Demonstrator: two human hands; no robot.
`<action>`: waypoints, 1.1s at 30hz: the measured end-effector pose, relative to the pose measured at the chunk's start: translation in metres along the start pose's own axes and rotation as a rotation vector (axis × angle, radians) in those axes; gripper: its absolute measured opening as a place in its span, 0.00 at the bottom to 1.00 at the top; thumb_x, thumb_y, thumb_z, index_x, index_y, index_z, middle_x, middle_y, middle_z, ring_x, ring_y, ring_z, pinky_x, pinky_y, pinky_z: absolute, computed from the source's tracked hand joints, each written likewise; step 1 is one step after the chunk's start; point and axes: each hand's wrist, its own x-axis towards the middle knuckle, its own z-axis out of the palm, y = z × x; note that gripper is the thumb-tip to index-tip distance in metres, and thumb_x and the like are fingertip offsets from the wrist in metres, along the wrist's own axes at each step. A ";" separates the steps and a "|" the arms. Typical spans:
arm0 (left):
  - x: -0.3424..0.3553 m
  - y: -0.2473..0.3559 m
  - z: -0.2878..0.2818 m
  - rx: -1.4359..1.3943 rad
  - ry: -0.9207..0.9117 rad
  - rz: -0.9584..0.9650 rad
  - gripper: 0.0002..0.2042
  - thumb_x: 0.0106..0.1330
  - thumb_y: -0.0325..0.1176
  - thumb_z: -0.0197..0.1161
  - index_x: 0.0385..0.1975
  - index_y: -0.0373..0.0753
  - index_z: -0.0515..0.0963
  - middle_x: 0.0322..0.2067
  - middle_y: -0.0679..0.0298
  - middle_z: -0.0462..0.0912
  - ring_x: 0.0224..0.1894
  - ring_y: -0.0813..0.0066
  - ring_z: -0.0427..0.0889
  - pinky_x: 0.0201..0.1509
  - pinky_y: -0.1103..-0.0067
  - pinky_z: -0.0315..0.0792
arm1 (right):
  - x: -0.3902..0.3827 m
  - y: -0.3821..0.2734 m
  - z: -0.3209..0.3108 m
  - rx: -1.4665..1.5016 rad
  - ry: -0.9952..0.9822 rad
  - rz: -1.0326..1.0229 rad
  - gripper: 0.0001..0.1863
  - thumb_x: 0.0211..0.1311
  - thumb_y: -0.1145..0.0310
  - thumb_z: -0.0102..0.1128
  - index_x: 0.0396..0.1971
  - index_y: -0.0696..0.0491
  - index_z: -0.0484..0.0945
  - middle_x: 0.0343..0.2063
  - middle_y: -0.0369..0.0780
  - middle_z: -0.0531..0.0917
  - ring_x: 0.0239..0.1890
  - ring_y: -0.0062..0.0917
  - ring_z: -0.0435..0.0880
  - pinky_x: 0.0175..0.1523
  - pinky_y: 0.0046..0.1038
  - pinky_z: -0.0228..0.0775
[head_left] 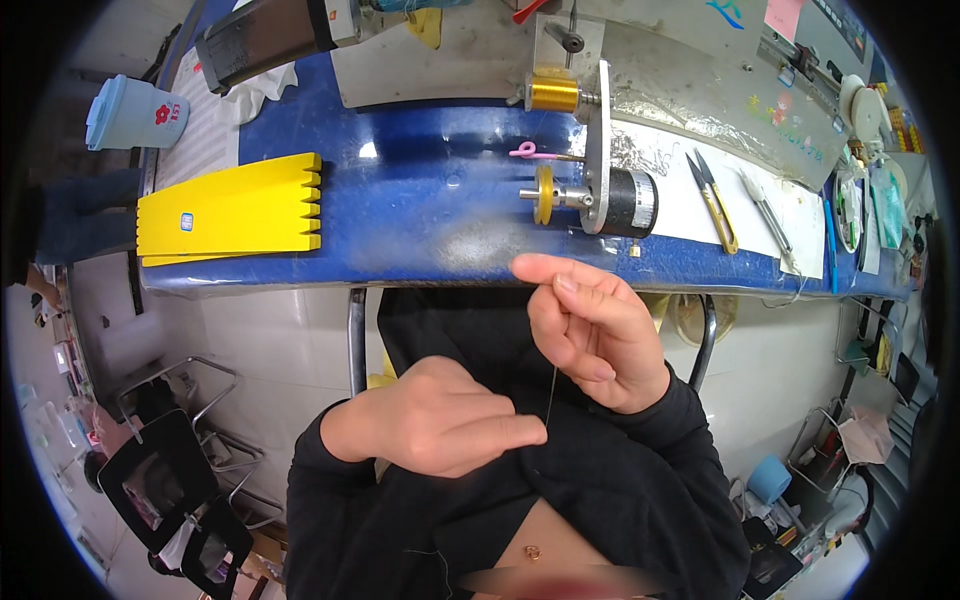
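A thin thread (551, 400) runs between my two hands in front of my dark top; whether it is fibre or fine wire is hard to tell. My left hand (435, 420) is closed, back upward, pinching the lower end at its fingertips. Higher and to the right, my right hand (598, 335) pinches the upper part between thumb and forefinger, its other fingers curled. Just beyond it on the blue table stands a small winding device (598, 150) with a black motor (632, 201). It carries a gold spool (553, 94) and a yellow wheel (543, 195).
On the blue mat (400, 200) lies a yellow notched board (230, 212) at the left, near a light-blue lidded cup (137, 113). Yellow-handled snips (713, 203) and a white-handled pointed tool (766, 212) rest on white paper at the right. The table's front edge lies just beyond my hands.
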 end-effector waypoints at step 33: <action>0.083 -0.001 -0.045 0.225 0.055 -0.863 0.03 0.63 0.18 0.65 0.30 0.33 0.79 0.24 0.68 0.81 0.24 0.85 0.75 0.27 0.85 0.66 | -0.043 0.002 -0.056 -1.676 -0.482 -0.634 0.15 0.54 0.78 0.64 0.44 0.59 0.81 0.18 0.36 0.77 0.17 0.28 0.79 0.21 0.28 0.67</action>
